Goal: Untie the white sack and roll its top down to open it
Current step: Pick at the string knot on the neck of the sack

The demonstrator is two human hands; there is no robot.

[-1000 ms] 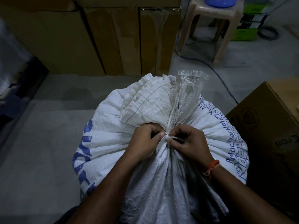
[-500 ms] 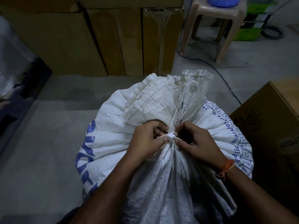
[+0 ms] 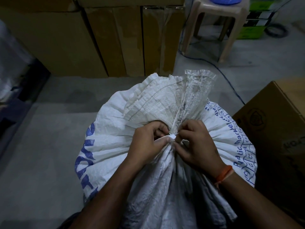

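Observation:
A full white woven sack (image 3: 112,134) with blue print stands on the floor right below me. Its neck is gathered tight and the loose top (image 3: 166,100) fans out beyond the tie, away from me. A thin white tie (image 3: 173,136) wraps the neck, with a small knot showing between my hands. My left hand (image 3: 148,142) pinches the tie on the knot's left side, thumb and forefinger pressed together. My right hand (image 3: 198,144), an orange thread on its wrist, pinches the tie on the knot's right side.
Tall cardboard boxes (image 3: 115,38) line the wall beyond the sack. A beige plastic stool (image 3: 214,22) stands at the back right with a blue cable (image 3: 222,71) trailing across the floor. A brown carton (image 3: 277,129) sits close on the right. Dark objects lie at the left edge.
Both hands stay at the knot; their fingers have shifted slightly on the tie. The neck remains gathered and the camera view has drifted a little.

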